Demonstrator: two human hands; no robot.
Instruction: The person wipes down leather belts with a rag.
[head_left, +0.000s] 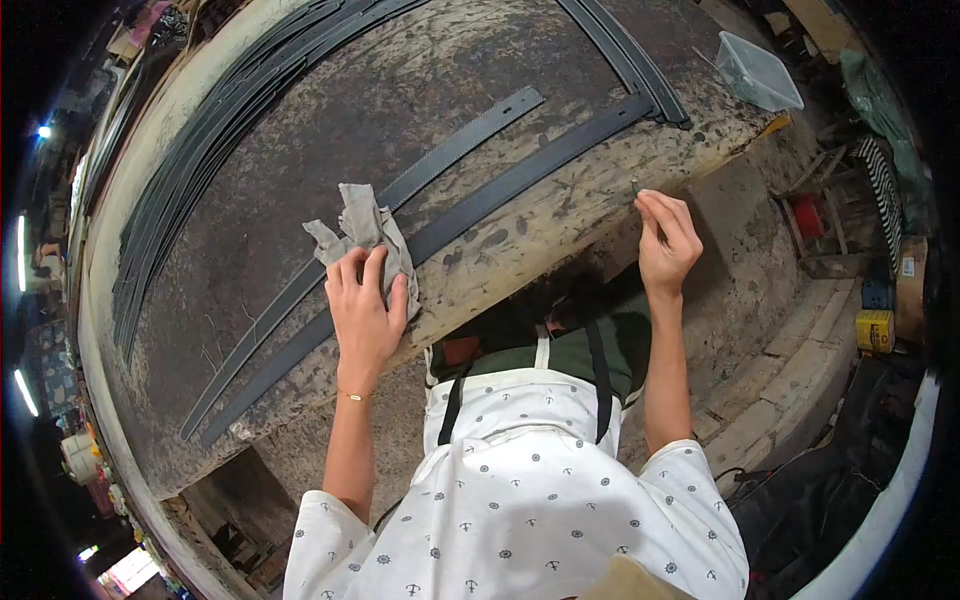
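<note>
My left hand [362,312] presses a crumpled grey cloth [365,225] onto two dark straps on the worn work table [400,70]. One strap [465,140] has a stitched edge and holes near its upper end; the other strap [530,180] is smoother and runs beside it, nearer to me. My right hand [668,235] is raised at the table's front edge, its thumb and fingertips pinched on a small dark piece [635,187] that is too small to name.
A bundle of dark strips [200,150] curves along the table's far left. More straps [625,60] lie at the back right, near a clear plastic box [757,72]. A yellow box [874,331] stands at the far right.
</note>
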